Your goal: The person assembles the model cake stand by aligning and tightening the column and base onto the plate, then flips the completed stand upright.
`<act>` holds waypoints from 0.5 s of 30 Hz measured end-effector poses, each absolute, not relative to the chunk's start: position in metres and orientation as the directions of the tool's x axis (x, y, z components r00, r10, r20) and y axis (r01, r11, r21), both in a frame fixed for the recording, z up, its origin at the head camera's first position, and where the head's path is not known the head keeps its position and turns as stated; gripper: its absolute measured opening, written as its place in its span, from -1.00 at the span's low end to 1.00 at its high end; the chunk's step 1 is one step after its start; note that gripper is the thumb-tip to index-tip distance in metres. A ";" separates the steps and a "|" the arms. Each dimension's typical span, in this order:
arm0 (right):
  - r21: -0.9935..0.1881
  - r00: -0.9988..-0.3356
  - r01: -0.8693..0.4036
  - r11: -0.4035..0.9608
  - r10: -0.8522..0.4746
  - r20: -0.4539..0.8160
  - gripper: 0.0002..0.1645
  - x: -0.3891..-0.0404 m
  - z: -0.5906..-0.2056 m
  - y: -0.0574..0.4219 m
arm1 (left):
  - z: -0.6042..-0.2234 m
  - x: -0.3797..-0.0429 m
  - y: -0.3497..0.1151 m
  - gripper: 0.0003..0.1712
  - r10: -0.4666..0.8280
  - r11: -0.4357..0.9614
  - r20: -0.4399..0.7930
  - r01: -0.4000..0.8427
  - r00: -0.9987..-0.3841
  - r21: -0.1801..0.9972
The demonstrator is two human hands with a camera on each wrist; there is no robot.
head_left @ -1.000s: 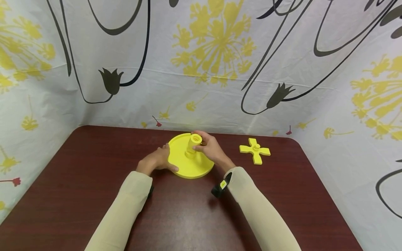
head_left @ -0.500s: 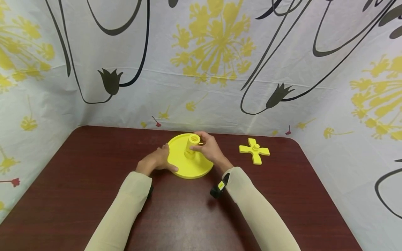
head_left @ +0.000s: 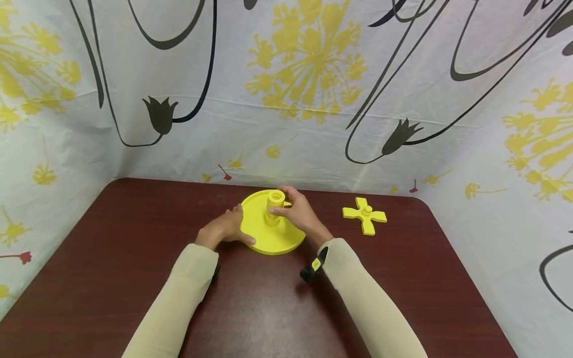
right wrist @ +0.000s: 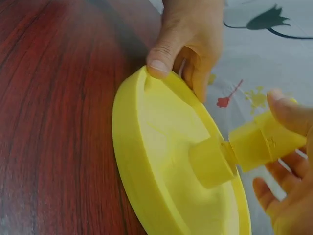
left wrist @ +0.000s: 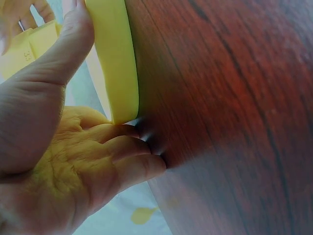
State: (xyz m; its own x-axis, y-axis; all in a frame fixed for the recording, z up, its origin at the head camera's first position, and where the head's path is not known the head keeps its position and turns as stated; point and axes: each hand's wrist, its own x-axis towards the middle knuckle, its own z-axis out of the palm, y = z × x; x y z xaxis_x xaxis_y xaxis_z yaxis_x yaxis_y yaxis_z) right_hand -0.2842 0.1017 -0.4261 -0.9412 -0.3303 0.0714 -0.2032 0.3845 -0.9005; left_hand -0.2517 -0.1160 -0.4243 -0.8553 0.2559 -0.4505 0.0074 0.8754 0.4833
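A round yellow disc with a raised rim (head_left: 258,243) lies near the far edge of the table, a short post (right wrist: 212,161) rising from its middle. My left hand (head_left: 224,228) holds the disc's left side; in the left wrist view its thumb (left wrist: 73,41) lies at the rim and the fingers reach the table beside it. With thumb and fingers, my right hand (head_left: 302,214) grips a hollow yellow tube (head_left: 275,199) at the post. In the right wrist view the tube meets the post at a slight angle; how far they fit together is unclear.
A yellow four-armed cross piece (head_left: 366,215) with a small central peg lies flat to the right of the disc. The dark red-brown table (head_left: 264,308) ends at a patterned white cloth (head_left: 286,149) behind it.
The tube has tilted from leaning right to nearly upright over the post, moved by my right hand. My left hand and the disc stay in place.
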 end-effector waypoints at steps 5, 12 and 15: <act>-0.939 -0.901 -0.243 0.243 -0.414 0.126 -0.23 -0.286 -0.425 0.108 | -0.426 -0.252 -0.116 0.35 0.252 0.876 -0.449 0.005 -0.857 0.482; -0.922 -0.900 -0.271 0.276 -0.411 0.142 -0.31 -0.287 -0.424 0.109 | -0.426 -0.252 -0.116 0.35 0.250 0.876 -0.456 -0.001 -0.854 0.483; -0.904 -0.909 -0.280 0.323 -0.391 0.142 -0.32 -0.288 -0.423 0.109 | -0.426 -0.253 -0.116 0.35 0.251 0.875 -0.456 -0.002 -0.854 0.485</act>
State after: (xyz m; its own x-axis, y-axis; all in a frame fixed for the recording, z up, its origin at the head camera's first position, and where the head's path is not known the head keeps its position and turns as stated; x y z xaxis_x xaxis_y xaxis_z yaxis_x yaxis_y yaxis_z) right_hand -0.2877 0.1087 -0.4235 -0.9094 -0.3908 0.1423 -0.2804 0.3233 -0.9038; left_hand -0.2526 -0.1157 -0.4265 -0.8540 0.2506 -0.4559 -0.0023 0.8746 0.4849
